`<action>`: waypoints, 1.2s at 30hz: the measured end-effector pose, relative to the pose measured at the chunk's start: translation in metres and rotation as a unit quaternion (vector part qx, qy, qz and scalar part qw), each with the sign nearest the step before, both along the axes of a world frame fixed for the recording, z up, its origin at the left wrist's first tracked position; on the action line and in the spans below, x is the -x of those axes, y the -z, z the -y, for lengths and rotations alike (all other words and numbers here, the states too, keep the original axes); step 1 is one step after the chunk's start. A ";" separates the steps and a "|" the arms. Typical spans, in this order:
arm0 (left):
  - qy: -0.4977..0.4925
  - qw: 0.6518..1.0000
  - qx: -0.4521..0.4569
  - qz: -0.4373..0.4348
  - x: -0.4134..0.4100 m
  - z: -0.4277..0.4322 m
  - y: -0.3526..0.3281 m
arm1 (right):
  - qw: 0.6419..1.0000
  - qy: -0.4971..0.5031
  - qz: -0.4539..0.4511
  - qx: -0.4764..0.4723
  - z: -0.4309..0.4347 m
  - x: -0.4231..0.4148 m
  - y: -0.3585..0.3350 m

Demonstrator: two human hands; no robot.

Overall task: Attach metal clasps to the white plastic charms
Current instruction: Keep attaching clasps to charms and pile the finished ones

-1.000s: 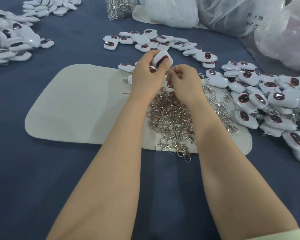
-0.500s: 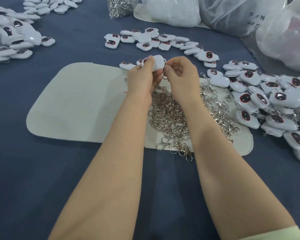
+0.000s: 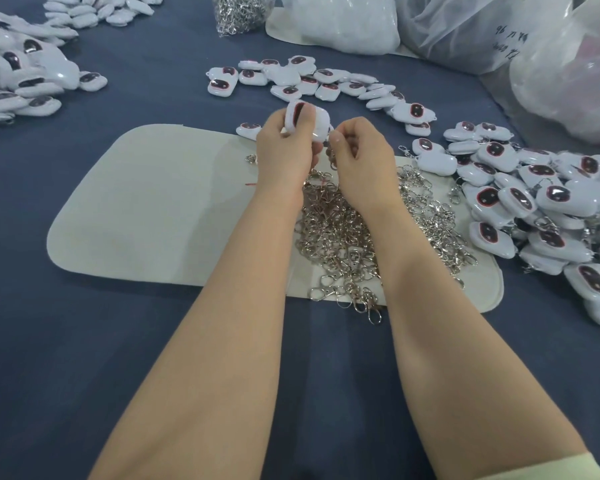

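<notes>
The left hand (image 3: 283, 157) curls round a white charm (image 3: 317, 121), held just above the clasp pile (image 3: 340, 233) so refills stay near; the right hand (image 3: 361, 161) pinches with curled fingertips (image 3: 337, 139) at its edge (clasp hidden, cannot tell)

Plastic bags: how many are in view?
4, all along the far edge: clasp bag, white-filled bag, translucent bag with writing, crumpled bag far right. More may lie off-frame.
</notes>
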State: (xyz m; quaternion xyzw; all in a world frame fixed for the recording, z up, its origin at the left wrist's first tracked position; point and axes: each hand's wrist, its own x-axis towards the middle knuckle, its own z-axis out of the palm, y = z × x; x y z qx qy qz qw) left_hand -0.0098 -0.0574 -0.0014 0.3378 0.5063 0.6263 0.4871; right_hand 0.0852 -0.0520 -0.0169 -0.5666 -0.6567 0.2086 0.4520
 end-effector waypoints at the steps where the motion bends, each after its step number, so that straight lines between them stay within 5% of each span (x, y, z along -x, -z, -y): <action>1: -0.005 0.999 -0.018 -0.041 -0.001 0.001 0.000 | 1.000 -0.001 -0.001 0.001 0.000 0.000 0.000; 8: -0.025 0.989 -0.048 -0.137 0.000 0.002 0.000 | 0.997 0.018 -0.069 0.034 0.000 -0.003 -0.007; 13: 0.001 0.989 -0.021 -0.145 -0.004 0.005 -0.002 | 0.996 -0.043 -0.001 0.082 0.002 -0.008 -0.013; 16: -0.019 0.996 -0.022 -0.088 -0.002 0.002 -0.003 | 0.982 -0.034 -0.133 0.130 0.002 -0.011 -0.014; 19: -0.063 0.985 -0.034 -0.160 0.000 -0.001 -0.001 | 0.915 0.006 -0.378 0.137 0.001 -0.008 -0.016; 22: -0.098 0.950 -0.012 -0.298 0.005 -0.003 0.008 | 0.775 0.077 -0.626 0.028 -0.003 -0.015 -0.024; 24: -0.103 0.917 0.030 -0.384 0.008 -0.004 0.012 | 0.704 0.098 -0.703 -0.029 -0.006 -0.029 -0.026; 30: -0.062 0.849 0.101 -0.515 0.014 -0.002 0.018 | 0.822 0.098 -0.552 0.100 -0.001 -0.026 -0.021; 33: -0.048 0.833 0.125 -0.538 0.017 -0.002 0.020 | 0.963 0.103 -0.239 0.074 -0.006 -0.011 -0.014; 36: -0.043 0.817 0.141 -0.557 0.018 -0.003 0.020 | 0.996 0.045 0.003 0.083 -0.003 -0.003 -0.006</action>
